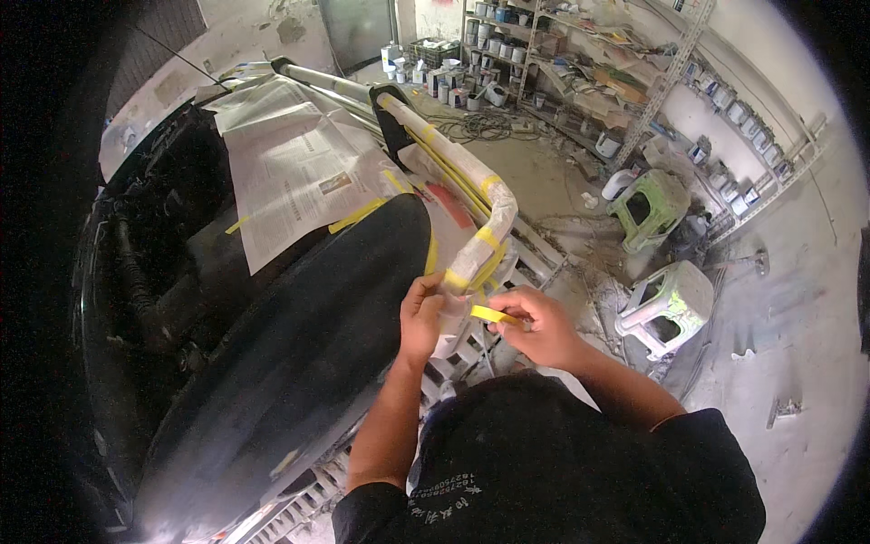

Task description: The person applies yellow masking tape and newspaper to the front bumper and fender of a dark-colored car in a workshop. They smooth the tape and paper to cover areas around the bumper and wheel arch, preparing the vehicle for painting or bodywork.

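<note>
My right hand (pixel 540 328) grips a roll of yellow masking tape (pixel 494 315) between thumb and fingers. Beside it, my left hand (pixel 422 313) is closed at the lower end of a paper-wrapped tube (pixel 469 258), its fingers pinching the covering there. Yellow tape bands circle this bent tube, which runs up and away along the side of a dark vehicle body. A dark curved panel (pixel 308 335) lies just left of my hands. Newspaper sheets (pixel 294 159), edged with yellow tape, cover the part beyond it.
Two plastic stools, one green (pixel 651 208) and one white (pixel 666 310), stand on the floor to the right. Metal shelves (pixel 598 77) with many cans line the back wall. A coiled hose (pixel 485 127) lies before them. Slatted rails (pixel 467 358) run beneath my hands.
</note>
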Available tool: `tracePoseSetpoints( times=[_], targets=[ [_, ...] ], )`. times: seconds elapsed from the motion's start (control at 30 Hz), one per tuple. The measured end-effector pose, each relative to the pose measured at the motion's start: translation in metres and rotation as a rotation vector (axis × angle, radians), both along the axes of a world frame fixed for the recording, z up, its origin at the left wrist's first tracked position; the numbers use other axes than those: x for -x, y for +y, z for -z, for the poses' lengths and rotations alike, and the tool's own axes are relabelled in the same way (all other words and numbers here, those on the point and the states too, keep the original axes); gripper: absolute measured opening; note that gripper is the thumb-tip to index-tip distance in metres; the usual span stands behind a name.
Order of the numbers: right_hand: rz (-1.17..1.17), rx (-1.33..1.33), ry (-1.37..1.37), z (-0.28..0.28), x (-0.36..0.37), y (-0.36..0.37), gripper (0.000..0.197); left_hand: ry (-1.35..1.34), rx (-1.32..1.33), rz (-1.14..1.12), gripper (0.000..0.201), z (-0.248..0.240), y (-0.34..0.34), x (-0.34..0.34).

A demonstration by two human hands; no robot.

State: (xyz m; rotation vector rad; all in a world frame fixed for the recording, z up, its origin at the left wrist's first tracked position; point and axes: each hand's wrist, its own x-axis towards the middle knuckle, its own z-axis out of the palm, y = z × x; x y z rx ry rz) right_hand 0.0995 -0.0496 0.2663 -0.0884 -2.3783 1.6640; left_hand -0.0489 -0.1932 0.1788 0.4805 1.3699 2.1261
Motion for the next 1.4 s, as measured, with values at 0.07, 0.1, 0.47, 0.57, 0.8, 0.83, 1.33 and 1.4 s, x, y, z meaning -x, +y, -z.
tracePoseSetpoints(
  times=[0.07,0.1,0.47,0.57,0.8,0.83,1.33,1.4],
  targets=[
    [0.011,-0.014,0.044,-0.001,0.004,-0.006,0.031,0.052,0.058,0.047,0.04,-0.011,-0.006,0.0],
    [0.019,-0.062,0.068,-0.001,0.005,-0.01,0.032,0.078,0.087,0.071,0.042,-0.015,-0.009,-0.001],
    [0.08,-0.255,0.107,0.013,0.013,-0.038,0.042,0.7,0.546,0.115,0.039,-0.052,-0.026,0.009],
    [0.088,-0.19,0.084,0.015,0.012,-0.041,0.046,0.326,0.258,0.225,0.031,-0.04,-0.036,0.012],
    [0.091,-0.331,0.135,0.009,0.015,-0.048,0.041,0.473,0.233,0.361,0.026,-0.052,-0.05,0.012],
    [0.09,-0.351,0.124,0.007,0.016,-0.049,0.041,0.499,0.222,0.363,0.024,-0.047,-0.049,0.014],
    [-0.119,-0.17,0.128,0.003,-0.001,-0.054,0.042,0.44,0.252,-0.079,0.005,-0.012,-0.032,0.002],
    [-0.133,-0.187,0.132,0.01,-0.008,-0.052,0.04,0.359,0.329,-0.153,0.007,-0.013,-0.025,0.004]
  ],
)
